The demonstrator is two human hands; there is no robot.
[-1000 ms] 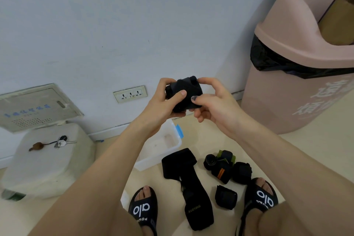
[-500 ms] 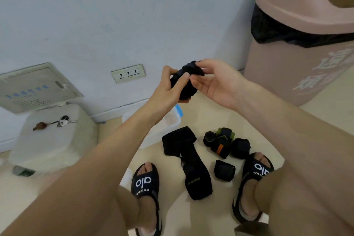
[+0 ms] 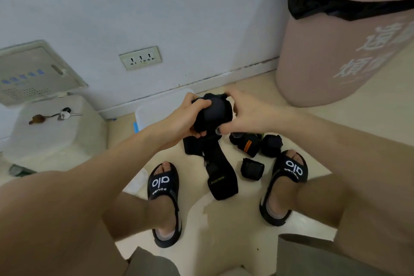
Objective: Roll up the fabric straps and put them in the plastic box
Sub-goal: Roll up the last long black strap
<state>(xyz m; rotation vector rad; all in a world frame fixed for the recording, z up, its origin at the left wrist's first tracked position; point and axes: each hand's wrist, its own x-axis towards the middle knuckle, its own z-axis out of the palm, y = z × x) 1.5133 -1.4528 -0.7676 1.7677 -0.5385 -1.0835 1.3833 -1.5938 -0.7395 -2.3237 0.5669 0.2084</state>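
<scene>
Both hands hold one rolled black strap [image 3: 216, 112] in the air, above the floor and just in front of the plastic box [image 3: 156, 108]. The left hand [image 3: 188, 119] has its fingers curled over the top and left side of the roll, and the right hand [image 3: 248, 112] grips it from the other side, with the fingers bent around its upper edge and the thumb below (the roll is pressed between the two hands). The box stands on the floor near the wall, partly hidden behind the left hand; what is inside I cannot tell. Below the hands, a long black strap [image 3: 220, 175] lies unrolled on the floor between the two feet in black sandals [image 3: 164, 182]. To its right there are some smaller rolled straps: one with an orange mark [image 3: 246, 144], one plain black roll [image 3: 271, 145] beside it, and one more [image 3: 252, 168] closer to the right foot. A pink trash bin [image 3: 336, 51] stands at the right, and a wall socket [image 3: 140, 58] is on the wall.
</scene>
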